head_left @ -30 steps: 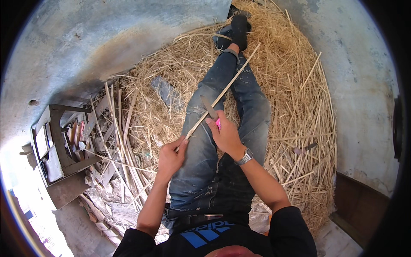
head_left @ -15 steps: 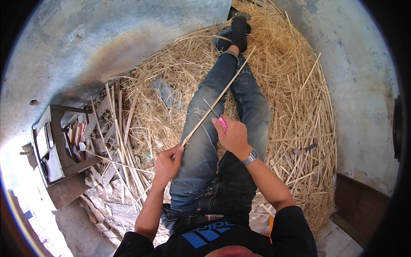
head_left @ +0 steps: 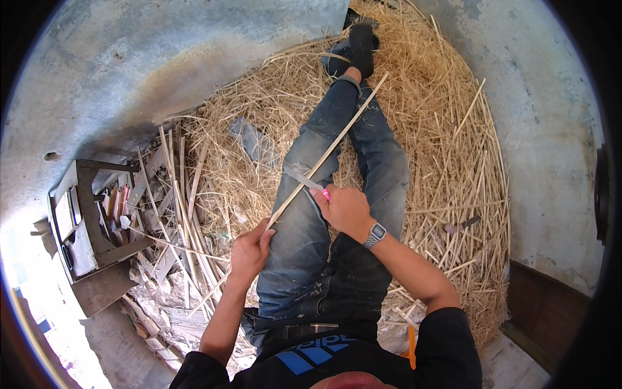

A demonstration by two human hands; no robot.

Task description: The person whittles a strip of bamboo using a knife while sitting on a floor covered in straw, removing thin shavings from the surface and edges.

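Observation:
My left hand [head_left: 251, 251] is closed round the near end of a long, pale split stick [head_left: 346, 131], which looks like bamboo. The stick slants up and away to the right across my outstretched legs, its far end above my shins. In my right hand [head_left: 345, 211] is a knife [head_left: 302, 177] with a pink handle, most of it hidden by my fingers. Its grey blade points left and lies across the stick at about knee height. Whether the edge bites into the stick, I cannot tell.
Pale shavings [head_left: 427, 97] and loose strips cover the floor around my legs. To my left, several long sticks [head_left: 181, 214] lean near a wooden shelf [head_left: 103, 214] with things inside. Grey walls [head_left: 538, 129] stand on both sides. An orange strip [head_left: 412, 347] lies by my right elbow.
My right hand has drawn the knife down the stick toward me, and the blade now shows its flat side. My left hand has shifted slightly toward me with the stick.

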